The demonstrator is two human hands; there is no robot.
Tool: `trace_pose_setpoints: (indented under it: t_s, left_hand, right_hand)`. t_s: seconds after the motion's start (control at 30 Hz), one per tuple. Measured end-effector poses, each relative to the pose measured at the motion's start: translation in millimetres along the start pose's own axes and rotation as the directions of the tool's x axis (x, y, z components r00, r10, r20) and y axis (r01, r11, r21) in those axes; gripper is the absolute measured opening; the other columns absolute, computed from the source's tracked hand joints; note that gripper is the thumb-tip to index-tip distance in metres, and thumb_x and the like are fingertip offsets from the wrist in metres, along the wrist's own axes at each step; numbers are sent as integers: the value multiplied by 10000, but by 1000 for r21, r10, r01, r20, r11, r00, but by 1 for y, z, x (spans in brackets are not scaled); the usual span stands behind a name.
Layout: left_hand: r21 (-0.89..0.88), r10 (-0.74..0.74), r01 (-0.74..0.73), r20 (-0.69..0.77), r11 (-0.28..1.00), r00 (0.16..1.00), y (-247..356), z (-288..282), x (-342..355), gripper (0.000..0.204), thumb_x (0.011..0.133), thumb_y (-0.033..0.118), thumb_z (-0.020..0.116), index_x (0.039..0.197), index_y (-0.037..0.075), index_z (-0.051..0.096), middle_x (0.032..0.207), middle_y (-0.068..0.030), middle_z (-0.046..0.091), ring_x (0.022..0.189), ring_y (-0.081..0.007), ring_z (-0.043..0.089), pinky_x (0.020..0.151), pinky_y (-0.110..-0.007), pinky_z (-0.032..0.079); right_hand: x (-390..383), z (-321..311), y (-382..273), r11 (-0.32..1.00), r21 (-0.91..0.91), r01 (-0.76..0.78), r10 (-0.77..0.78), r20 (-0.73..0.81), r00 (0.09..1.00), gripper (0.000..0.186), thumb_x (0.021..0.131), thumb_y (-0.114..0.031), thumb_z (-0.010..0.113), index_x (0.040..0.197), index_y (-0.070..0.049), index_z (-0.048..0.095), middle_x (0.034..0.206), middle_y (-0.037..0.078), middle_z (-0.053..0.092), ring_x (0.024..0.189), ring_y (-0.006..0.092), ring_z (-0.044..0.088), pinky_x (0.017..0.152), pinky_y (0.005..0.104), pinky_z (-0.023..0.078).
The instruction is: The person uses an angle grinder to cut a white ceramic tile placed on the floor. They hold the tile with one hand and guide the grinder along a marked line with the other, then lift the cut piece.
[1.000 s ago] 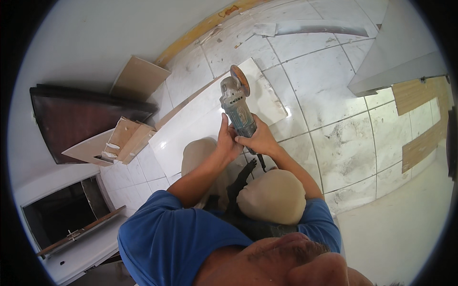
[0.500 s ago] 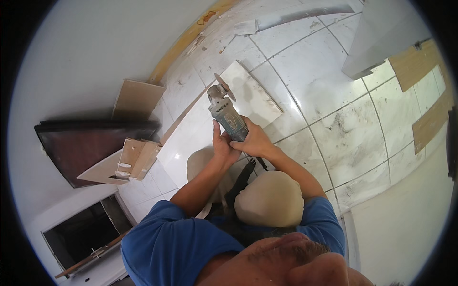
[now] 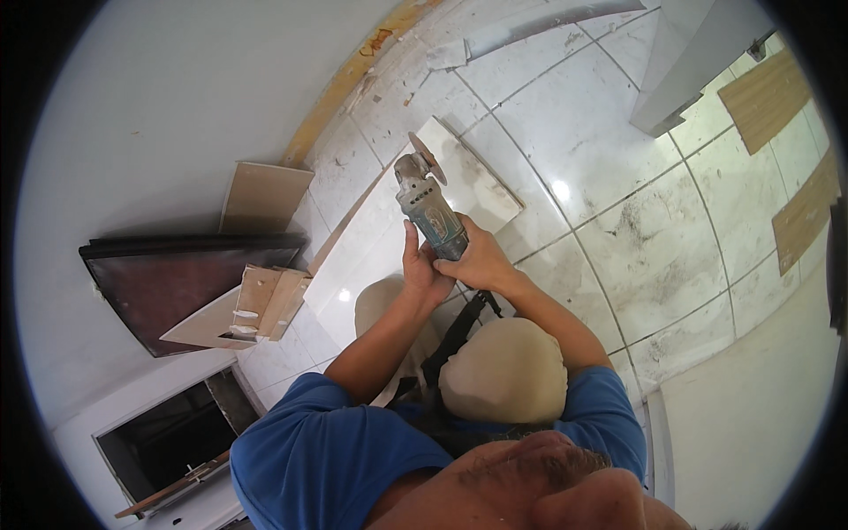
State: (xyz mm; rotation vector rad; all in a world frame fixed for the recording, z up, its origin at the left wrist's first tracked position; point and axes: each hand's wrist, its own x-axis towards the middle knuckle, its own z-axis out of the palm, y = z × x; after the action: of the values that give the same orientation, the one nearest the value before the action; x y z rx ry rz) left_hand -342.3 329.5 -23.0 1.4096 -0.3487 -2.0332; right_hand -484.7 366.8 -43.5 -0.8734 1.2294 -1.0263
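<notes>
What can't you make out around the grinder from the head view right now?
In the head view:
- Angle grinder: rear end, covered by the right hand.
- Left hand: fingertips, hidden behind the grinder and right hand.
- Black power cord: far end, hidden by the right knee.
- Lower wood-grain panel: right side, cut off by the dark rim.

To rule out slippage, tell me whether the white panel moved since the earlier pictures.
No, not visibly: the white panel keeps its place against the floor tiles.

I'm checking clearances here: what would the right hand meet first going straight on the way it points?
The right hand would meet the angle grinder, which it is gripping; beyond that, the white panel seems next in line, though depth is unclear.
</notes>
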Motion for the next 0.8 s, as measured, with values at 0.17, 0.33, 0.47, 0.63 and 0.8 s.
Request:
trace_pose_setpoints:
  t_s: [0.17, 0.33, 0.47, 0.63, 0.8]
  left_hand:
    - [-5, 7, -8, -27, 1000, 1000, -5, -1, -1, 1023, 899, 836, 508, 1455, -22, 473, 1386, -175, 605, 1297, -330, 573, 1162, -481, 413]
    - [-66, -11, 10, -13, 998, 1000, -5, -8, -4, 992, 907, 819, 518, 1449, -11, 483, 1394, -175, 602, 1307, -336, 567, 1168, -495, 404]
    - [-67, -23, 22, -14, 998, 1000, -1, -13, -5, 962, 911, 814, 517, 1435, 8, 504, 1394, -166, 607, 1307, -331, 571, 1164, -495, 409]
    - [-43, -7, 7, -1, 999, 1000, -3, -17, -2, 957, 907, 822, 511, 1426, 19, 518, 1377, -155, 626, 1287, -309, 592, 1152, -476, 426]
    - [-82, -21, 20, -20, 996, 1000, -5, -15, 11, 964, 907, 822, 508, 1413, 1, 524, 1352, -171, 637, 1262, -303, 610, 1148, -467, 433]
  right_hand:
    - [-5, 0, 4, 1000, -10, 0, 0, -1, 1000, 941, 693, -285, 832, 1472, 62, 433, 1127, 291, 713, 1065, 407, 717, 939, 431, 560]
    - [-4, 0, 3, 1000, -14, -6, 6, 41, 999, 946, 689, -283, 834, 1471, 67, 431, 1129, 289, 712, 1060, 406, 717, 937, 432, 559]
    - [-1, 3, 2, 1000, 14, -11, 11, 55, 998, 942, 691, -288, 837, 1467, 67, 437, 1145, 291, 706, 1069, 397, 714, 942, 429, 559]
    - [5, 12, 14, 1000, 8, 26, -27, 47, 999, 914, 698, -278, 845, 1451, 67, 458, 1172, 277, 701, 1092, 371, 710, 947, 418, 561]
    - [12, 13, 14, 998, 70, -8, 5, 38, 999, 847, 697, -223, 863, 1406, 70, 504, 1150, 217, 715, 1071, 303, 718, 941, 380, 565]
